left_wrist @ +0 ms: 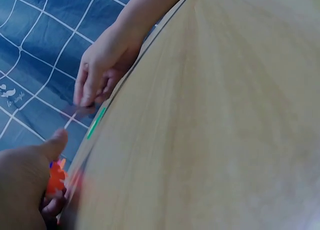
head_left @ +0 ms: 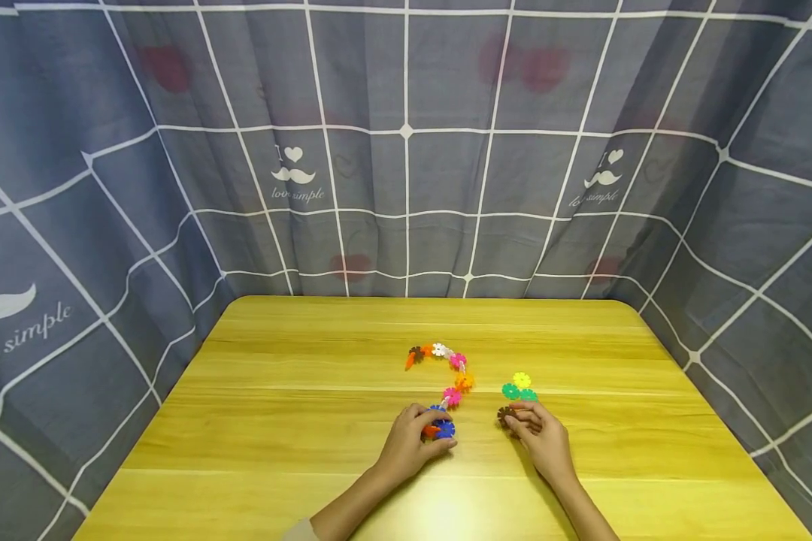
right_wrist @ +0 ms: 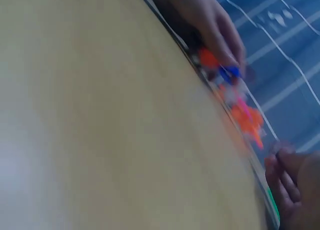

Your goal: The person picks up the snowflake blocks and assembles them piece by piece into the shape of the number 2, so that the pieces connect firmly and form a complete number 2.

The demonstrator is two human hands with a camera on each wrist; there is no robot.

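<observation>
A curved chain of interlocking snowflake discs (head_left: 464, 382) in orange, white, pink, blue and brown lies on the table. My left hand (head_left: 404, 442) grips its near end, thumb and fingers around a blue disc (head_left: 445, 429) and an orange-red one. In the left wrist view, an orange disc (left_wrist: 56, 177) shows beside the fingers of that hand (left_wrist: 22, 185). To the right, apart from the chain, my right hand (head_left: 544, 442) pinches a brown snowflake disc (head_left: 504, 415) between thumb and fingers. The right wrist view is blurred, and the brown disc is hardly distinct there.
Just beyond the right hand lie a yellow disc (head_left: 522, 379) and two green discs, one a green disc (head_left: 510, 391) at the left. The yellow wood-grain table (head_left: 277, 391) is bordered by a grey-blue checked curtain (head_left: 365, 173) at the back and sides.
</observation>
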